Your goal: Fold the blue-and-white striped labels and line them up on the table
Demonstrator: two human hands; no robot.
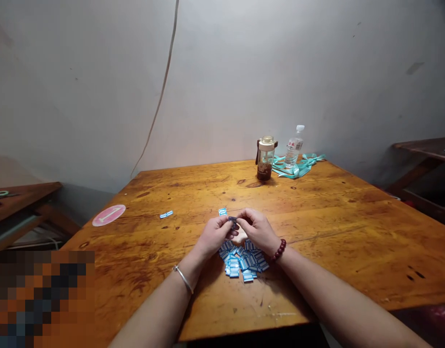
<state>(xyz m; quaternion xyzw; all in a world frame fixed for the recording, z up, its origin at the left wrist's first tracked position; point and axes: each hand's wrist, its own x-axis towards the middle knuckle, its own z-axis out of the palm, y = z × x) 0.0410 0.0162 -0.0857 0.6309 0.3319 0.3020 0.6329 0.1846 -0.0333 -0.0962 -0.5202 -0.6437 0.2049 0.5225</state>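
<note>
- Closest to the person, at about 6 o'clock on the worktop (316, 232), lies a heap of little blue and white pieces (242, 261). They are all jumbled up, and I cannot count them.
- Right above the heap, both hands meet. The left hand (215, 236) wears a thin silver bangle on its wrist, and the right hand (257, 231) wears a dark red bead band.
- The fingers (225, 226) of both hands are pinched nearly closed around one small dark piece (233, 220), held between them in the air just over the heap (it is too tiny to tell what it is).
- A bit further out, at about 12 o'clock from the hands, one blue piece (222, 211) lies alone on the wood. Another stray pair (166, 214) lies at about 10 o'clock, well apart from the heap.
- I think the work is near its start or middle: only one piece is in hand, a few lie apart, and most of the heap looks untouched.
- At about 9 o'clock a round pink sticker with a white mark (108, 215) sits near the edge.
- Far off, at about 1 o'clock, stand a cup with a tan lid (265, 158) and a clear water bottle (294, 146), with teal ribbon (298, 166) bunched beside them.
</note>
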